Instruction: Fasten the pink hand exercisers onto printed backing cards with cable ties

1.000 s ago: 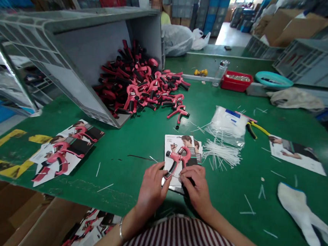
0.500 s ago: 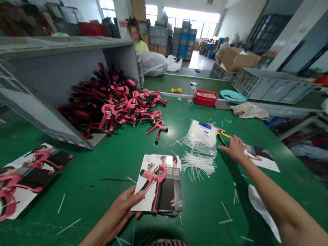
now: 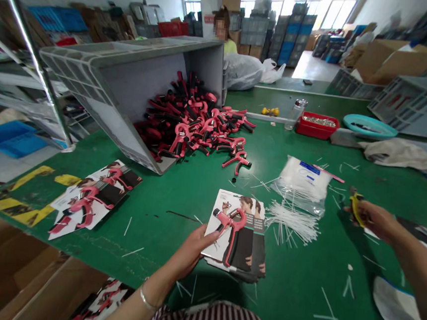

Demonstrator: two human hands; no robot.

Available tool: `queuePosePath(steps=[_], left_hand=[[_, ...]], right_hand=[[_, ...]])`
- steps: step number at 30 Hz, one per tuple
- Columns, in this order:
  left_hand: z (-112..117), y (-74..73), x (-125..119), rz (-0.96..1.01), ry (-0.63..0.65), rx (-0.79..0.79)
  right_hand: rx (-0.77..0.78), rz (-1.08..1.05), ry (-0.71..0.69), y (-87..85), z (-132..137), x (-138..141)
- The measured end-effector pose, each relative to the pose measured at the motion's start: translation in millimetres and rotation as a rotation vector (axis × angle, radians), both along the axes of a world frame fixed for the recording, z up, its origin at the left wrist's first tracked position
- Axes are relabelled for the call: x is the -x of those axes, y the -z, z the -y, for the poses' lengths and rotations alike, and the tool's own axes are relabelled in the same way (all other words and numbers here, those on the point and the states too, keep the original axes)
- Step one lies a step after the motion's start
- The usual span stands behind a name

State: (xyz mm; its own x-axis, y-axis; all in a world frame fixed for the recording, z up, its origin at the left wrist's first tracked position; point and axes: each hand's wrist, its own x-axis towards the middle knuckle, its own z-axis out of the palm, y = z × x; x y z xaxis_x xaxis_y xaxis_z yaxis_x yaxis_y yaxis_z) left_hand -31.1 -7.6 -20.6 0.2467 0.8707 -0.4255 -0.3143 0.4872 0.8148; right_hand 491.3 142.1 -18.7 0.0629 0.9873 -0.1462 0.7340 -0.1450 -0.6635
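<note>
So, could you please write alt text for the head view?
The left hand holds printed cards bearing a pink hand grip; the right hand holds yellow pliers over a green table. White cable ties and a grey crate spilling grips lie nearby.

Surface (image 3: 184,192) arranged around the card stack (image 3: 245,245)
On the card stack lies a hand grip (image 3: 233,241), the left hand (image 3: 191,247) at the stack's left edge; well left of the stack lie carded grips (image 3: 94,197). Behind it to the left, a tipped crate (image 3: 142,71) stands with a heap of grips (image 3: 201,124) in and before its mouth. Just right of the stack lie loose ties (image 3: 294,222); behind and right, a bag (image 3: 303,180); farther right, pliers (image 3: 358,212) in the right hand (image 3: 376,219); right and nearer, a glove (image 3: 391,305). Far behind the stack, rightward: bottle (image 3: 295,115), tray (image 3: 315,132), dish (image 3: 383,127).
</note>
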Motion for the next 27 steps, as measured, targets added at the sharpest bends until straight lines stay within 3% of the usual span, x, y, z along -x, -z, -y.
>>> queuePosePath(steps=[2,3,6,8,11,15,27], left_hand=[[-1,3.2,-4,-0.108,-0.037,-0.076],[-3,3.8,-5,-0.171,-0.057,-0.128],[-10,-1.2,-9,-0.346,-0.089,-0.293],[-15,-10.7,-8,-0.456,-0.078,-0.412],[-18,-28.5,-5,-0.608,-0.036,-0.569],[-7,-42.6,1,-0.708,0.044,-0.658],[0,-38.9,6,-0.720,0.072,-0.667]], right_hand=[[0.122,-0.443,0.092,-11.4,54,36],[0.195,-0.598,0.064,-18.6,80,60],[0.491,-0.803,-0.101,-45.2,139,140],[0.676,-0.834,-0.273,-63.4,156,184],[0.787,-0.862,-0.493,-81.2,153,224],[0.867,-0.822,-0.625,-84.0,136,245],[0.866,-0.855,-0.588,-82.2,137,258]])
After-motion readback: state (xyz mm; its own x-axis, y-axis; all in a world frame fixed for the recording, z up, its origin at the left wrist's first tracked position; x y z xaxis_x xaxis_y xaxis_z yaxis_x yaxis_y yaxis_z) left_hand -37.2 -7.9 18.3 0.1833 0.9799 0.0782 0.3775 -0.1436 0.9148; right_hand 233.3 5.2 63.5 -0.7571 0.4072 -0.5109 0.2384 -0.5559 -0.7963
